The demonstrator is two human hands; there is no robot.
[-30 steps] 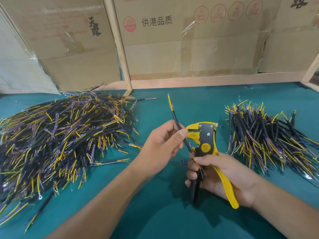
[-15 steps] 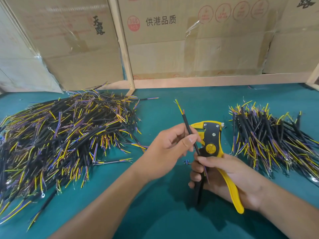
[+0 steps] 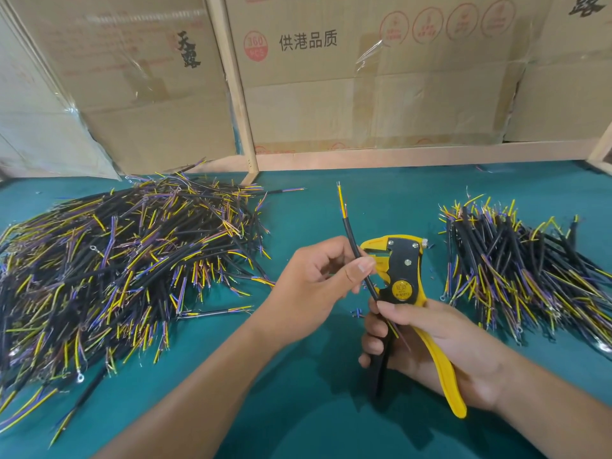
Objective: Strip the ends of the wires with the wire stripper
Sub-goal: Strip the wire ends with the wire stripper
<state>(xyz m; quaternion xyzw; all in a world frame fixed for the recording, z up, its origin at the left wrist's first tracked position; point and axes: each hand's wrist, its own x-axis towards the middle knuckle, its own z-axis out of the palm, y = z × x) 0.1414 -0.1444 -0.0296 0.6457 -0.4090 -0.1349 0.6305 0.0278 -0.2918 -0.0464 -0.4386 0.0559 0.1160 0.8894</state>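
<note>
My left hand point(image 3: 318, 286) pinches a black cable point(image 3: 351, 241) between thumb and fingers; its yellow and purple inner wires stick up and away from me. My right hand point(image 3: 430, 346) grips the handles of the yellow and black wire stripper point(image 3: 402, 276), whose jaws point left toward the cable. The cable's lower end runs down past the stripper's head and behind my right thumb. A large pile of cables point(image 3: 116, 266) lies on the left of the table, and a smaller pile point(image 3: 530, 273) lies on the right.
The green table point(image 3: 314, 425) carries both piles. Cardboard boxes point(image 3: 364, 77) and a wooden frame point(image 3: 238, 94) form a wall at the back. A few small insulation scraps point(image 3: 356, 313) lie by my right hand.
The cable's top end has swung a little from tilted left toward upright. Both hands keep their hold; the view has shifted slightly.
</note>
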